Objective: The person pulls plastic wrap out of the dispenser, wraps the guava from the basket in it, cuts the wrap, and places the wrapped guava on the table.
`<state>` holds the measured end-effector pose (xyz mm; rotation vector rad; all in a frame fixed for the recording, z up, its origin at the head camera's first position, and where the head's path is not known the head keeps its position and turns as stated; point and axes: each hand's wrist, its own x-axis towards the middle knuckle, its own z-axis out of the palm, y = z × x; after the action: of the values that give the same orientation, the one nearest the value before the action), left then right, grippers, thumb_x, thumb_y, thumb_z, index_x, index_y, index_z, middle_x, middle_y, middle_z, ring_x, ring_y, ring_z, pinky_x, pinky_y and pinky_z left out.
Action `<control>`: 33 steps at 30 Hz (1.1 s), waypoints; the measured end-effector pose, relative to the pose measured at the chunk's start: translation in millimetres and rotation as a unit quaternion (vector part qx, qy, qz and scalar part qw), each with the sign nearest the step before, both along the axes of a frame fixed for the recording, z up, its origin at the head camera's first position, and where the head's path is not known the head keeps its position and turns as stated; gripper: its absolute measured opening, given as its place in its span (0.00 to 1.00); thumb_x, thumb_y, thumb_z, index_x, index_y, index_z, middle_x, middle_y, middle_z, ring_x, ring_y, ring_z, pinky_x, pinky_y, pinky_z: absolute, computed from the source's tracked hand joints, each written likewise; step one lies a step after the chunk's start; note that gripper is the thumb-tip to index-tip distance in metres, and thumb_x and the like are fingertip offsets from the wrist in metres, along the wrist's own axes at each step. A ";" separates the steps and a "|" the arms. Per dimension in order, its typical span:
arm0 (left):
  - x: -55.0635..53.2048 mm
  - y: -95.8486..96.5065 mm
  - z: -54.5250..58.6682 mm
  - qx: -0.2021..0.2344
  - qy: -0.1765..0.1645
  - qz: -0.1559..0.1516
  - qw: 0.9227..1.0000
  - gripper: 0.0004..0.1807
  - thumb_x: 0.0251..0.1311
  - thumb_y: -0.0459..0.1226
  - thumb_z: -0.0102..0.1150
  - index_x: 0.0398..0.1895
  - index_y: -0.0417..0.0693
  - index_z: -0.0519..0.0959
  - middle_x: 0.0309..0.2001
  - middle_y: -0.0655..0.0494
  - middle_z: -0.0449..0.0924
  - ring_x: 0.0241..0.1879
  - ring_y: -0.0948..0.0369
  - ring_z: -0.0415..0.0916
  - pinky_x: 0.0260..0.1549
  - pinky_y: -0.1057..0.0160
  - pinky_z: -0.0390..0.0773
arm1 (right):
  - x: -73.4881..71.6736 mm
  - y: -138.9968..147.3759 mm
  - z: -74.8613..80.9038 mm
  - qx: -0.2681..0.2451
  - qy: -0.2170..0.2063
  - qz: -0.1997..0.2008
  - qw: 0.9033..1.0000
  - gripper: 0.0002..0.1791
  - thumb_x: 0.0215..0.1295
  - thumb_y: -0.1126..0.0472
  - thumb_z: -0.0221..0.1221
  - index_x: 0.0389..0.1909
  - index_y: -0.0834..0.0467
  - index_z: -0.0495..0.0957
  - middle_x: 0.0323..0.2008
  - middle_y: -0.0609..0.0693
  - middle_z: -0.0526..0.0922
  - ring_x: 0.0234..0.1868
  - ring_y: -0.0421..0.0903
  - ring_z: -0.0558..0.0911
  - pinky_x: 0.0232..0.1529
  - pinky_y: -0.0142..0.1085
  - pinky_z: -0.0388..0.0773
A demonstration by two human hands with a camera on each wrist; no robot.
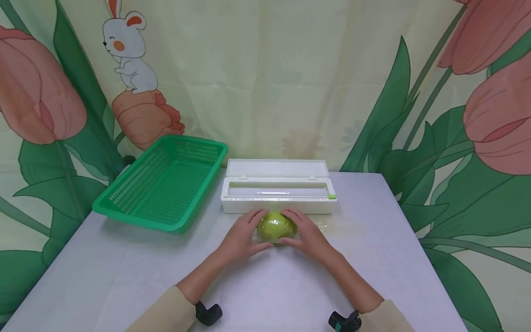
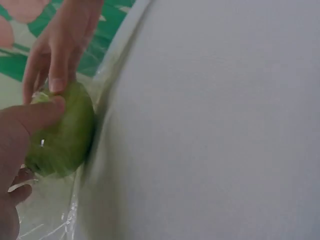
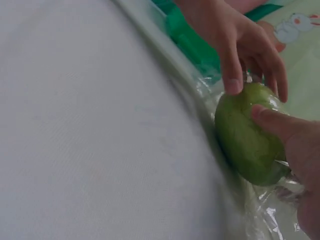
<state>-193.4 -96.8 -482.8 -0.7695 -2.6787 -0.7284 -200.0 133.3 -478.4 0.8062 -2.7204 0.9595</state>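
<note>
Just behind green fruit (image 1: 274, 227), long white box (image 1: 275, 205), lid (image 1: 277, 168) up. Holey green basket (image 1: 176, 182) at left. Left hand (image 1: 244, 236), right hand (image 1: 309, 235): fingers hold fruit with shiny wrap (image 3: 272, 215).

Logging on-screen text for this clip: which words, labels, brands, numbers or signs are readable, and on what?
None readable in any view.
No lettering shows on the green fruit, white box or green basket.
The backdrop shows only drawings.
Any marks on the black wrist cameras are too small to read.
</note>
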 end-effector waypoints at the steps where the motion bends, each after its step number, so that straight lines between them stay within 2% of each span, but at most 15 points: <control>1: -0.3 1.2 -1.0 0.003 -0.006 -0.006 1.000 0.46 0.45 0.52 0.74 0.68 0.50 0.65 0.63 0.54 0.69 0.61 0.54 0.72 0.59 0.54 0.76 | -1.1 0.4 -0.1 -0.004 -0.005 0.003 1.000 0.42 0.48 0.50 0.73 0.65 0.51 0.69 0.64 0.49 0.71 0.65 0.51 0.72 0.65 0.48 0.71; 7: -3.3 3.0 -7.4 0.042 -0.060 0.001 0.997 0.45 0.47 0.48 0.74 0.69 0.49 0.63 0.64 0.54 0.67 0.61 0.55 0.72 0.60 0.55 0.76 | -6.3 3.5 -6.4 -0.034 -0.034 0.013 0.999 0.45 0.45 0.51 0.75 0.67 0.48 0.67 0.63 0.49 0.70 0.64 0.50 0.72 0.65 0.49 0.71; 10: -6.1 2.0 -10.8 0.051 -0.067 -0.008 0.996 0.45 0.50 0.49 0.72 0.70 0.50 0.62 0.65 0.54 0.65 0.61 0.55 0.72 0.59 0.55 0.76 | -6.8 5.0 -11.1 -0.047 -0.036 0.002 0.998 0.45 0.45 0.52 0.75 0.67 0.48 0.67 0.61 0.50 0.72 0.62 0.51 0.74 0.63 0.50 0.73; 14: -10.0 0.9 -15.6 0.068 -0.074 -0.016 0.995 0.44 0.53 0.50 0.69 0.71 0.50 0.59 0.65 0.54 0.65 0.62 0.56 0.71 0.59 0.54 0.76 | -7.0 4.8 -16.0 -0.075 -0.061 -0.027 0.995 0.45 0.48 0.51 0.73 0.68 0.52 0.64 0.62 0.53 0.73 0.64 0.52 0.73 0.64 0.50 0.71; 21: -14.0 1.0 -16.7 0.116 -0.086 0.005 0.989 0.41 0.55 0.49 0.67 0.69 0.52 0.59 0.63 0.53 0.65 0.59 0.56 0.71 0.58 0.52 0.76 | -9.9 1.4 -16.2 -0.115 -0.111 -0.073 0.984 0.39 0.54 0.47 0.69 0.66 0.51 0.65 0.62 0.52 0.75 0.64 0.51 0.73 0.65 0.49 0.70; 25: -15.4 2.4 -13.5 0.118 -0.103 0.026 0.987 0.39 0.57 0.53 0.64 0.70 0.58 0.60 0.62 0.55 0.62 0.57 0.57 0.71 0.58 0.53 0.76 | -11.4 -0.1 -14.3 -0.112 -0.097 -0.100 0.984 0.36 0.56 0.46 0.67 0.65 0.51 0.68 0.60 0.53 0.73 0.62 0.53 0.73 0.64 0.52 0.70; 27: -16.0 2.8 -11.5 0.114 -0.115 0.032 0.986 0.38 0.59 0.54 0.62 0.70 0.59 0.60 0.62 0.56 0.62 0.57 0.58 0.70 0.59 0.54 0.75 | -10.8 -0.6 -13.0 -0.102 -0.085 -0.103 0.986 0.38 0.54 0.46 0.68 0.66 0.52 0.67 0.61 0.55 0.72 0.64 0.54 0.72 0.66 0.53 0.68; 33: -18.0 3.0 -2.3 0.123 -0.138 0.046 0.982 0.40 0.59 0.56 0.61 0.72 0.56 0.58 0.61 0.54 0.67 0.56 0.56 0.73 0.56 0.53 0.77 | -8.9 -0.3 -11.1 -0.080 -0.053 -0.076 0.992 0.49 0.48 0.50 0.73 0.70 0.55 0.60 0.67 0.54 0.68 0.70 0.54 0.66 0.70 0.52 0.64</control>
<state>-211.4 -93.7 -485.1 -0.5110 -2.7634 -1.1932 -208.9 133.0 -489.5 0.5262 -2.7007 1.1981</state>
